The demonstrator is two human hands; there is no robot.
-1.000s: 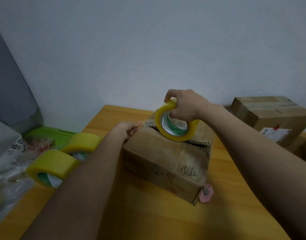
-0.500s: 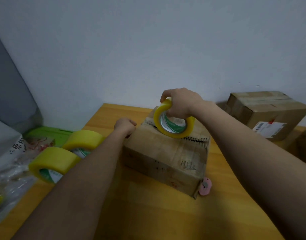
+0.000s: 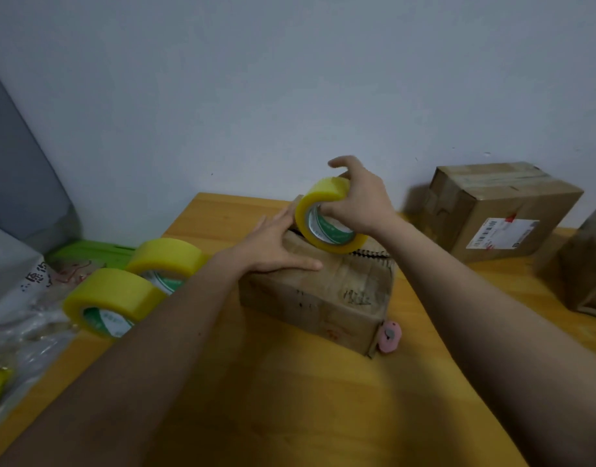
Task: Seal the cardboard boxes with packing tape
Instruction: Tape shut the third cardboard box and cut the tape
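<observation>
A: Where is the box being worked on?

B: The cardboard box (image 3: 323, 291) sits on the wooden tabletop (image 3: 289, 392) just right of the frame's centre, with old tape and scribbles on its near side.

A: And the tape?

B: The packing tape roll (image 3: 326, 217) stands on edge at the far end of the box's top, just above centre. The right hand (image 3: 360, 203) holds it, thumb inside the core and fingers (image 3: 340, 163) curled over the yellow rim.

A: The other hand?

B: The left hand (image 3: 273, 244) lies flat on the top of the box, just left of the roll, fingers straight and spread, thumb pointing right along the flap.

A: Anything touching the box?

B: A small pink cutter (image 3: 388, 336) rests against its near right corner.

A: What else?

B: Two spare tape rolls (image 3: 134, 284) lie side by side at middle left, next to a green object (image 3: 87, 252) and clear plastic bags (image 3: 16, 318) at the left edge. A second cardboard box (image 3: 498, 210) with a white shipping label stands by the wall at upper right, well apart, and a brown object (image 3: 589, 264) is cut off at the right edge.
</observation>
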